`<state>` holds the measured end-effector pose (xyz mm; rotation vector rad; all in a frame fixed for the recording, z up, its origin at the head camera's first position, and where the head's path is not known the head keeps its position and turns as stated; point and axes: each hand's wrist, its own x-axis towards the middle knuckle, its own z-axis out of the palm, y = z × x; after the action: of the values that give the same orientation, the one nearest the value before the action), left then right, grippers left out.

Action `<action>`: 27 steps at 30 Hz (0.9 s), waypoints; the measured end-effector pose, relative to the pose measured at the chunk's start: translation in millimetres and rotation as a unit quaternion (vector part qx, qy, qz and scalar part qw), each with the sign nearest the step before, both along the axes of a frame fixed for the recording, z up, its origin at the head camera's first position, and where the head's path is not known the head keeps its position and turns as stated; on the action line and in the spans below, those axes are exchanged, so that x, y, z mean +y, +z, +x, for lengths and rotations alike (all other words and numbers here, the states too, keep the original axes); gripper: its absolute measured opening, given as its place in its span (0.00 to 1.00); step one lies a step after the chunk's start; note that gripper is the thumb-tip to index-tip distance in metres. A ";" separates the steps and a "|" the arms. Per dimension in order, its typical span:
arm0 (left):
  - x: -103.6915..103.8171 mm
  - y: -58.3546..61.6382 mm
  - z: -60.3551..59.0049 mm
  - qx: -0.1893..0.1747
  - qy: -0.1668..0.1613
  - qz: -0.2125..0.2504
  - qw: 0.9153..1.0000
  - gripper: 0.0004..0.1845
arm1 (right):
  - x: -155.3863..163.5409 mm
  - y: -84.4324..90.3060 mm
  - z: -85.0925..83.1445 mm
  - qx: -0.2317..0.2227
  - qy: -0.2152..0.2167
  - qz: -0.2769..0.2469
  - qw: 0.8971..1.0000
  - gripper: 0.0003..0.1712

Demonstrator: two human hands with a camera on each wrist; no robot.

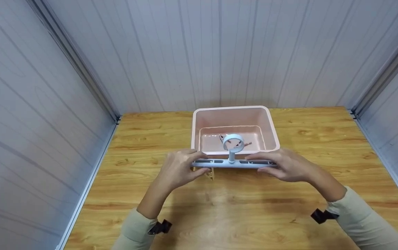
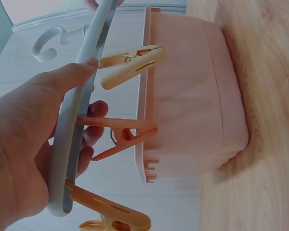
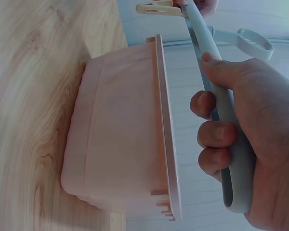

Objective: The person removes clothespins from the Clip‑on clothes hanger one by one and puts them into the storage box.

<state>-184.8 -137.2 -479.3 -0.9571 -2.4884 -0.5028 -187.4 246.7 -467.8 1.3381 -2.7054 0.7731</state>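
Observation:
Both hands hold a pale blue-grey clip hanger [image 1: 234,166] level, just in front of the pink bin [image 1: 272,128]. My left hand [image 1: 181,169] grips its left end, thumb on the near side and fingers curled round behind. At the other end my right hand [image 1: 287,166] grips the bar the same way. A round hook [image 1: 234,135] stands up from the hanger's middle. In the left wrist view, a pale yellow clothespin [image 2: 135,67], a coral clothespin [image 2: 127,129] and an orange clothespin [image 2: 108,207] hang from the left half. No clips show under the right hand.
The bin stands on a wood-grain table [image 1: 150,139] near the back wall. Several small reddish-brown clips [image 1: 246,144] lie on its floor, partly behind the hook. White panelled walls [image 1: 199,52] enclose the back and both sides.

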 end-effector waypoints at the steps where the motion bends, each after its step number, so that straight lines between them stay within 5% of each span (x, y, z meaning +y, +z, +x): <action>1: 0.3 0.5 0.1 -0.008 0.000 -0.003 1.000 0.17 | 0.7 -0.8 -0.1 -0.001 -0.002 0.000 1.000 0.26; 6: 0.6 1.2 0.0 -0.031 0.000 -0.004 1.000 0.18 | 4.7 -3.3 -0.1 -0.002 -0.006 -0.001 1.000 0.26; 19: -3.1 1.2 -5.7 0.009 -0.012 0.037 0.999 0.19 | 18.9 -6.2 -0.1 0.015 -0.020 -0.014 1.000 0.21; 27: -12.8 5.1 -8.5 0.001 -0.016 0.069 0.997 0.36 | 32.7 -9.6 2.7 -0.005 -0.028 -0.021 0.999 0.21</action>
<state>-193.2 -150.0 -474.2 -0.9430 -2.4045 -0.6756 -184.7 279.4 -477.4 1.2471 -2.7046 0.8294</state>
